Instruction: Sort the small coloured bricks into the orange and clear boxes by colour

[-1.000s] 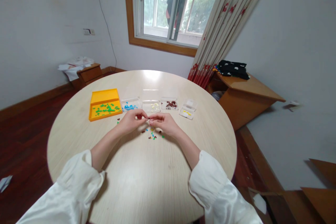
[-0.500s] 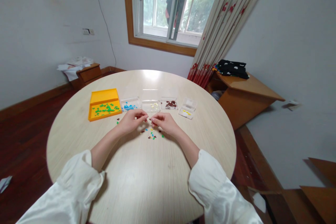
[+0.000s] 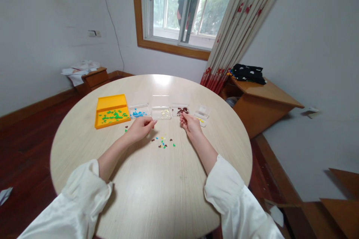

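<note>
My left hand point(image 3: 140, 128) is closed above the table, its thumb against the bent fingers, in front of the clear box of blue pieces point(image 3: 138, 112). Whatever its fingertips may hold is hidden. My right hand point(image 3: 190, 124) is pinched shut at the near edge of the clear box of dark brown pieces point(image 3: 182, 110); I cannot make out anything between its fingertips. Between and below the hands lie several tiny loose pieces point(image 3: 163, 143) in green, blue, yellow and brown. Two more, one brown point(image 3: 126, 127) and one green, lie left of my left hand.
An orange box point(image 3: 110, 122) with an open lid holds green pieces at the left. A clear box point(image 3: 161, 113) with pale pieces stands mid-row; a small clear case point(image 3: 202, 111) with yellow pieces is at the right. A wooden cabinet point(image 3: 252, 101) stands beyond the round table point(image 3: 157, 194).
My right hand has moved away from my left hand, rightward and forward to the box of dark brown pieces. The left hand has stayed nearly in place, its fingers curled in more.
</note>
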A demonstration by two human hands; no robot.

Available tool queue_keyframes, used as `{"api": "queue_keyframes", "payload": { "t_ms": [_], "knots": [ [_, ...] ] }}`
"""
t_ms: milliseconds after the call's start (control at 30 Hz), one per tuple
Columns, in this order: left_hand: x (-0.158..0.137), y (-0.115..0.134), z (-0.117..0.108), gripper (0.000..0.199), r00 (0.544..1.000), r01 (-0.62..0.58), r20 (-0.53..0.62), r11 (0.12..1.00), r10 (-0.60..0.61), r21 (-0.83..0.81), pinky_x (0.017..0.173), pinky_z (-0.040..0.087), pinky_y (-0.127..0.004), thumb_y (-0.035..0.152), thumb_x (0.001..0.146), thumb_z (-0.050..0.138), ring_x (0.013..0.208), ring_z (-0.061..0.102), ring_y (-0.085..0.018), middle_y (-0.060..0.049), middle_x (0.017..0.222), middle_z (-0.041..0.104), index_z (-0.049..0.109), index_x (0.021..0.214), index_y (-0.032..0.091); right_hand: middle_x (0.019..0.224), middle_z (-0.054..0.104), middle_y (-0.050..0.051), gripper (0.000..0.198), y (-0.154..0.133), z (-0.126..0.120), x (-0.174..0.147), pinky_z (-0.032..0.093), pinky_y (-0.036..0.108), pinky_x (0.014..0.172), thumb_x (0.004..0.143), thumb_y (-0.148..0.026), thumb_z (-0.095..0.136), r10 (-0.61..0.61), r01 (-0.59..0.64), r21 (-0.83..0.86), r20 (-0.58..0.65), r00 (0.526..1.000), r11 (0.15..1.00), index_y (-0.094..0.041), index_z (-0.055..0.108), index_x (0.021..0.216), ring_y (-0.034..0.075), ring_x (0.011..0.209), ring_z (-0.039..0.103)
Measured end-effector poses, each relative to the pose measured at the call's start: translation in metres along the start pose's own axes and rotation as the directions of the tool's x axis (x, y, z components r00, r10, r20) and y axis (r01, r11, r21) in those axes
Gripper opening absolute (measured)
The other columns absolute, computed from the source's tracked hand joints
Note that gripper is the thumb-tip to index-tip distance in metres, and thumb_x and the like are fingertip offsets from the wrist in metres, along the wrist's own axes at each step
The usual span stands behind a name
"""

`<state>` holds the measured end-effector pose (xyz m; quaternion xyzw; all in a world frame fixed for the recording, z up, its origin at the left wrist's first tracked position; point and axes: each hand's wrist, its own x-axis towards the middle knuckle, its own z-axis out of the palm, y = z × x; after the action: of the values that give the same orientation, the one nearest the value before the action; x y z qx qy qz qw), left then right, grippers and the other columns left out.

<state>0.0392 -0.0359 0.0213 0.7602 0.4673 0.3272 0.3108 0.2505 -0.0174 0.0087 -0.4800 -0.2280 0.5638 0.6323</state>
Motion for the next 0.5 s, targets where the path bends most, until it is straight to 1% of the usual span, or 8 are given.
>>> {"api": "queue_keyframes", "payload": {
  "t_ms": [100,200,267,300,333,400,467,500],
  "knots": [
    [0.0006,-0.0021,0.0005,0.041,1.000,-0.002,-0.004,1.000,0.002,-0.003,0.049,0.031,-0.023,0.050,0.081,0.040,0.050,0.039,-0.011,0.003,0.048,0.041,0.045,0.054,0.019,0.055,0.063,0.001,0.012,-0.0029,0.0017,0.0015,0.047,0.014,0.048,0.081,-0.010,0.057,0.050,-0.052,0.133,0.016,0.999,0.990,-0.013,0.062,0.069,0.006,0.051,0.058],
    [0.0010,-0.0042,0.0004,0.040,1.000,-0.003,-0.012,1.000,0.003,0.003,0.049,0.031,-0.023,0.048,0.081,0.039,0.050,0.039,-0.011,0.003,0.048,0.040,0.043,0.053,0.019,0.067,0.069,0.005,0.018,-0.0061,0.0031,0.0014,0.053,0.017,0.061,0.085,-0.009,0.048,0.097,-0.114,0.239,0.085,0.992,0.964,-0.014,0.062,0.075,0.009,0.066,0.066],
    [0.0008,-0.0042,-0.0001,0.040,1.000,-0.002,-0.014,1.000,0.002,0.010,0.049,0.031,-0.024,0.048,0.081,0.039,0.050,0.039,-0.011,0.003,0.048,0.040,0.043,0.053,0.019,0.072,0.070,0.006,0.019,-0.0076,0.0024,0.0018,0.054,0.019,0.067,0.086,-0.011,0.047,0.097,-0.123,0.258,0.112,0.989,0.958,-0.014,0.063,0.076,0.010,0.072,0.067],
    [0.0005,-0.0037,-0.0006,0.040,1.000,-0.002,-0.013,1.000,0.002,0.015,0.050,0.031,-0.024,0.047,0.081,0.039,0.050,0.040,-0.011,0.003,0.049,0.041,0.043,0.053,0.019,0.072,0.070,0.005,0.017,-0.0078,0.0017,0.0021,0.054,0.020,0.068,0.085,-0.012,0.049,0.084,-0.110,0.244,0.116,0.990,0.963,-0.014,0.063,0.076,0.010,0.073,0.067],
    [0.0003,-0.0030,-0.0012,0.040,1.000,-0.003,-0.012,1.000,0.003,0.023,0.050,0.031,-0.024,0.047,0.081,0.039,0.050,0.040,-0.011,0.003,0.049,0.041,0.043,0.053,0.019,0.072,0.070,0.005,0.014,-0.0077,0.0009,0.0024,0.053,0.020,0.067,0.083,-0.012,0.052,0.059,-0.083,0.208,0.119,0.991,0.974,-0.014,0.063,0.076,0.010,0.072,0.067],
    [0.0000,-0.0015,-0.0027,0.040,1.000,-0.003,-0.012,0.999,0.004,0.044,0.051,0.031,-0.024,0.047,0.081,0.040,0.051,0.040,-0.011,0.003,0.049,0.042,0.043,0.053,0.019,0.069,0.069,0.003,0.004,-0.0069,-0.0010,0.0018,0.050,0.019,0.062,0.077,-0.014,0.061,-0.018,0.008,0.065,0.147,0.989,0.998,-0.015,0.065,0.077,0.009,0.067,0.065],
    [0.0000,-0.0003,-0.0049,0.039,1.000,0.004,-0.028,0.998,-0.002,0.069,0.051,0.030,-0.024,0.045,0.081,0.041,0.050,0.040,-0.011,0.003,0.049,0.042,0.041,0.053,0.019,0.064,0.067,0.000,0.007,-0.0060,-0.0028,-0.0009,0.046,0.018,0.056,0.070,-0.017,0.069,-0.077,0.116,-0.148,0.245,0.966,0.982,-0.014,0.067,0.076,0.008,0.060,0.061],
    [0.0001,0.0000,-0.0062,0.039,0.999,0.011,-0.039,0.997,-0.008,0.081,0.050,0.030,-0.023,0.044,0.081,0.041,0.050,0.040,-0.011,0.003,0.049,0.042,0.041,0.052,0.019,0.062,0.065,0.000,0.010,-0.0059,-0.0038,-0.0031,0.043,0.018,0.053,0.066,-0.019,0.072,-0.073,0.162,-0.262,0.320,0.945,0.951,-0.014,0.068,0.074,0.007,0.057,0.058]
  ]
}}
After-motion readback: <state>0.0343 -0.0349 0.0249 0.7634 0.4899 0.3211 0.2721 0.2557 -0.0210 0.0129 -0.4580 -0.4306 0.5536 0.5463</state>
